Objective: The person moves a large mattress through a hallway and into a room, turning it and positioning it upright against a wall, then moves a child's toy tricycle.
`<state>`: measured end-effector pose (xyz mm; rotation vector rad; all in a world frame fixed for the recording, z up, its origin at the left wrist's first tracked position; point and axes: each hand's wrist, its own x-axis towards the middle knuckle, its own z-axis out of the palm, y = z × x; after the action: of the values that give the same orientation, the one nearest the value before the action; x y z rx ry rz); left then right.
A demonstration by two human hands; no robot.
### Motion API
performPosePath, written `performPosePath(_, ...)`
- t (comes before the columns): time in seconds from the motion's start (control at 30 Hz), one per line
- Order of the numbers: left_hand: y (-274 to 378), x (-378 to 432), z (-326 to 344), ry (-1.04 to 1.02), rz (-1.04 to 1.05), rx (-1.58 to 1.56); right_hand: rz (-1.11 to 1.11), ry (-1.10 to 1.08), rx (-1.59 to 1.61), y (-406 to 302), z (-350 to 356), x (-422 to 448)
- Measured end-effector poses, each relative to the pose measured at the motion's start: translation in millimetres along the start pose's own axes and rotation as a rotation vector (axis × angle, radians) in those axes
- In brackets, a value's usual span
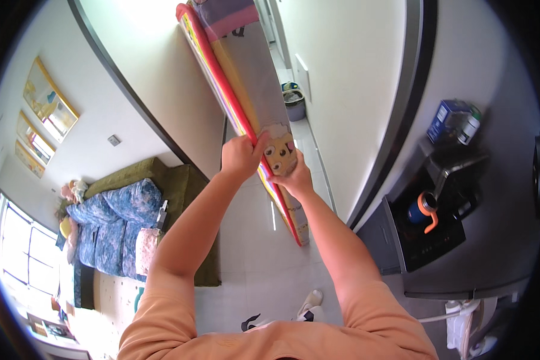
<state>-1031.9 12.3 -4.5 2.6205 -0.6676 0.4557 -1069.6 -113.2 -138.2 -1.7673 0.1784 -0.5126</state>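
A long folded mat or padded panel with cartoon prints and a red edge stands up before me, its far end rising out of the top of the picture. My left hand grips its red-edged side, thumb over the edge. On the other side my right hand holds it beside a printed cartoon face, fingers partly hidden behind it. The lower end tapers down over the grey tiled floor; whether it touches the floor I cannot tell.
A passage with a bin lies behind the panel, between white walls. At left stands a green sofa with blue floral cushions. To the right, a dark counter bears a blue and orange mug, a box and a bottle.
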Motion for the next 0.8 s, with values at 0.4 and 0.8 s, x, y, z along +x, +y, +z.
performPosePath(0.4, -26.8, 59.7, -20.2, 0.507, 0.473, -0.623, 0.031, -0.029, 0.55, 64.7, 2.1, 37.1)
performPosePath(0.8, 1.6, 79.0, -13.8, 0.365, 0.485, -1.24, 0.219, 0.542, 0.407, 39.0, 36.8, 30.3)
